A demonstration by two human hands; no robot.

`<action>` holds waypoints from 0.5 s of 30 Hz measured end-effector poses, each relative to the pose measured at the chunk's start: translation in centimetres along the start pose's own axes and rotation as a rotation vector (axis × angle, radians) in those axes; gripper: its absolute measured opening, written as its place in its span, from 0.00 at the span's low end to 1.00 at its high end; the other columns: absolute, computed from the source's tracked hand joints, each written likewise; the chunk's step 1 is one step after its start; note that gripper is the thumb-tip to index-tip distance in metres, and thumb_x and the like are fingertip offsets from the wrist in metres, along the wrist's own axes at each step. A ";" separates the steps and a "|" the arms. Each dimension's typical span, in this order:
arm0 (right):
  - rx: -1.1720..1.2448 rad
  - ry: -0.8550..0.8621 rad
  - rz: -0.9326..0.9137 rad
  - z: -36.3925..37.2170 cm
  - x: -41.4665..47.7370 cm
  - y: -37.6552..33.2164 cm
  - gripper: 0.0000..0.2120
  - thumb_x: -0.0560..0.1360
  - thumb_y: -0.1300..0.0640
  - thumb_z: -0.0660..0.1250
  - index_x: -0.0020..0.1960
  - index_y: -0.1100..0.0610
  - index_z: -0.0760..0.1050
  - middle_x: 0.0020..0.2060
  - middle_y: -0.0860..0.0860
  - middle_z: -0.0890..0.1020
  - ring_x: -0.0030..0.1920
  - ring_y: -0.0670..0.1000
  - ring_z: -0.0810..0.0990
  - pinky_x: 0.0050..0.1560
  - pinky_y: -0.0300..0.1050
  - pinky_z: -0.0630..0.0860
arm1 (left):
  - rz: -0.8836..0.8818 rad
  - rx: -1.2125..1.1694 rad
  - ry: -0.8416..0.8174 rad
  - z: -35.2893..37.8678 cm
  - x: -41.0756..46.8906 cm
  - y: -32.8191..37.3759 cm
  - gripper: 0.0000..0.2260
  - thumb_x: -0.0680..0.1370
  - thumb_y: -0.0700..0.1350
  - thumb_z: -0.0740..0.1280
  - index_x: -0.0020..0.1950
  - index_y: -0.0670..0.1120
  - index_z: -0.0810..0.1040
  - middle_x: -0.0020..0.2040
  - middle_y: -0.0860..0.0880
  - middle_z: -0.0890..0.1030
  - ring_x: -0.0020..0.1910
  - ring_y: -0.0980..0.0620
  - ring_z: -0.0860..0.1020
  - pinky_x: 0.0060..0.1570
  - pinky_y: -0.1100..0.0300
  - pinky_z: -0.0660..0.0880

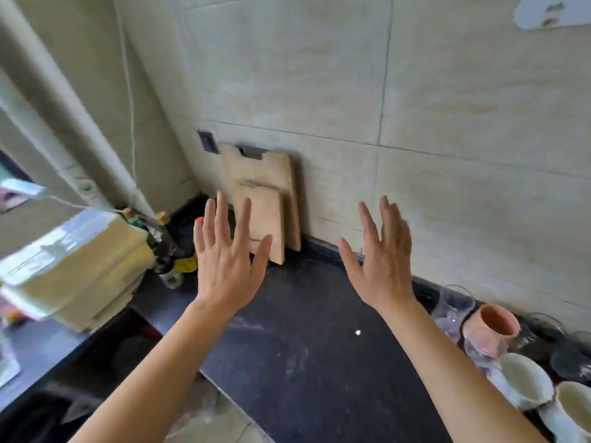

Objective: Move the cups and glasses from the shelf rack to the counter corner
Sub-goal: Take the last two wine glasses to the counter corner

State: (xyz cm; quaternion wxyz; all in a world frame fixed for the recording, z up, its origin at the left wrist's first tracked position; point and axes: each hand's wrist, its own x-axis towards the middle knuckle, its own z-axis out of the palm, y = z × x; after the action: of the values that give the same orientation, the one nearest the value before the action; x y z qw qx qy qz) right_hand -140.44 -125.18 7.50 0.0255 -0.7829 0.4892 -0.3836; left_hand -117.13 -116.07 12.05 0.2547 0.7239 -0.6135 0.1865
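Left hand point(225, 270) and right hand point(383, 266) raised, fingers apparently straight, spread

Beige tiled wall point(447, 91), dark counter point(307, 346), two wooden boards point(265, 199) leaning in corner, daylight.

L hand point(224, 266) & R hand point(383, 266): bare, long slim fingers, tendons faintly visible on backs. L forearm point(153, 372) & R forearm point(447, 372): bare to frame edge.
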 end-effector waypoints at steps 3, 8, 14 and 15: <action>0.128 -0.095 -0.143 3.9 -0.4 -7.7 0.33 0.81 0.38 0.55 0.82 0.52 0.56 0.81 0.61 0.52 0.81 0.64 0.51 0.78 0.64 0.50 | -0.141 0.150 -0.008 -4.8 -5.1 -6.3 0.32 0.81 0.62 0.55 0.80 0.47 0.59 0.81 0.37 0.53 0.79 0.35 0.52 0.73 0.33 0.54; 0.336 -0.210 -0.383 8.5 -3.1 -22.7 0.34 0.81 0.38 0.58 0.82 0.50 0.55 0.82 0.59 0.51 0.82 0.61 0.48 0.78 0.64 0.49 | -0.367 0.276 0.088 -13.9 -13.3 -16.0 0.33 0.81 0.63 0.53 0.82 0.48 0.54 0.82 0.40 0.48 0.80 0.38 0.48 0.73 0.33 0.53; 0.490 -0.239 -0.696 12.1 -8.4 -42.6 0.36 0.80 0.40 0.61 0.82 0.52 0.57 0.82 0.59 0.52 0.81 0.62 0.51 0.77 0.65 0.50 | -0.624 0.448 0.200 -26.1 -24.3 -27.7 0.34 0.80 0.65 0.52 0.82 0.50 0.52 0.82 0.40 0.47 0.80 0.37 0.47 0.73 0.30 0.50; 0.519 -0.245 -0.740 12.8 -9.5 -45.9 0.36 0.80 0.39 0.61 0.82 0.53 0.56 0.82 0.59 0.52 0.81 0.61 0.50 0.77 0.65 0.50 | -0.659 0.470 0.211 -28.1 -26.5 -29.8 0.34 0.80 0.65 0.52 0.82 0.50 0.52 0.82 0.40 0.46 0.80 0.38 0.46 0.73 0.30 0.49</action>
State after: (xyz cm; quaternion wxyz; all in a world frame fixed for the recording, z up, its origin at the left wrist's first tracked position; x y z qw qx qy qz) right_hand -100.32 -98.10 12.06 0.1394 -0.9121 0.0583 -0.3812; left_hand -91.37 -74.77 14.94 0.1902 0.8967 -0.2605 0.3032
